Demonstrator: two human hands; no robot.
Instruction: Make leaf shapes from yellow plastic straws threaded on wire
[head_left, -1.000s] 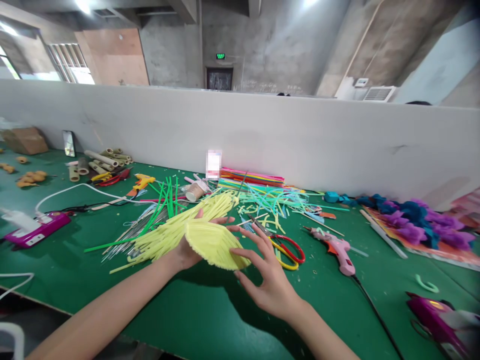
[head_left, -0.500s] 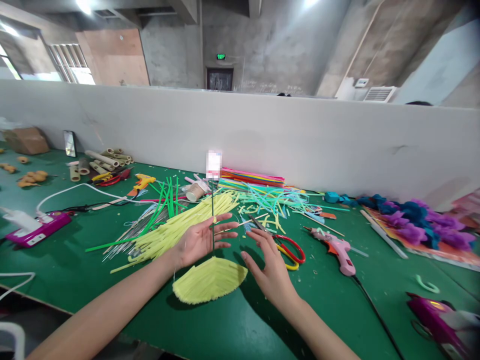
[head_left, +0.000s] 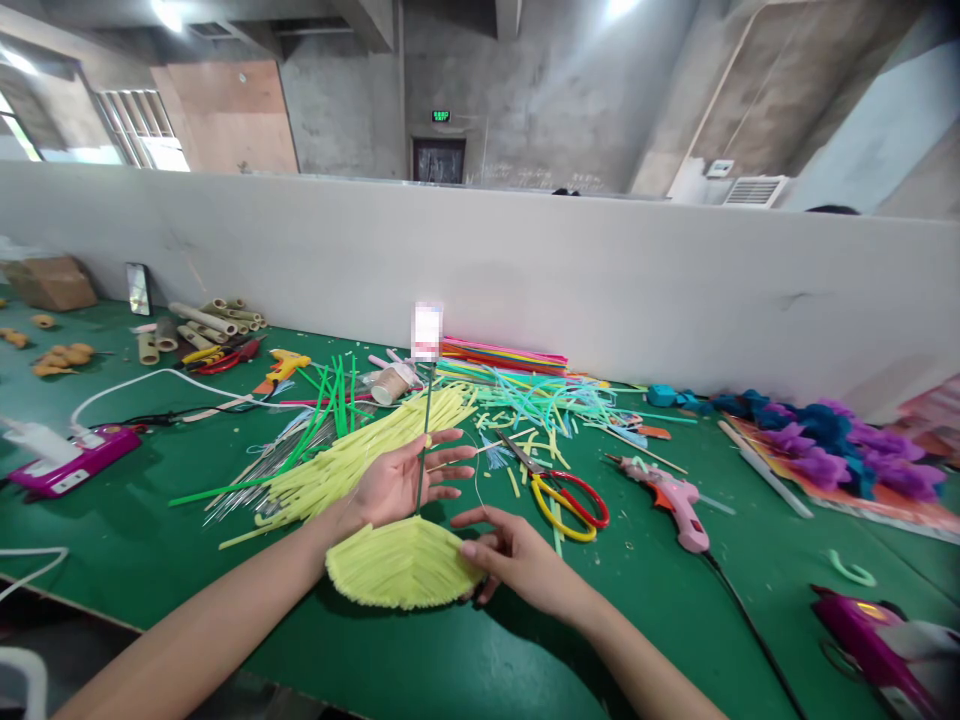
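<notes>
A pale yellow-green fuzzy leaf (head_left: 401,570), built from rows of pipe cleaners, hangs low above the table on a thin dark stem (head_left: 429,410). The stem crosses the palm side of my left hand (head_left: 409,478), held at the thumb while the other fingers are spread. At the leaf's right edge, my right hand (head_left: 517,560) has its thumb on the front and its fingers curled partly out of sight behind. A fine thread or wire curves above the right fingers. Close by on the right lie scissors (head_left: 568,503) with red and yellow handles.
Yellow pipe cleaners (head_left: 360,450) are heaped behind my left hand, with turquoise ones (head_left: 540,400) beyond. A pink glue gun (head_left: 679,510) lies right, a yellow glue gun (head_left: 285,366) left. Purple power strips (head_left: 75,462) sit at both sides. A white partition (head_left: 637,290) backs the table.
My right hand has moved left and down onto the leaf's right edge, its fingers now curled. The leaf has shifted slightly left and its stem tilts. My left hand has barely moved.
</notes>
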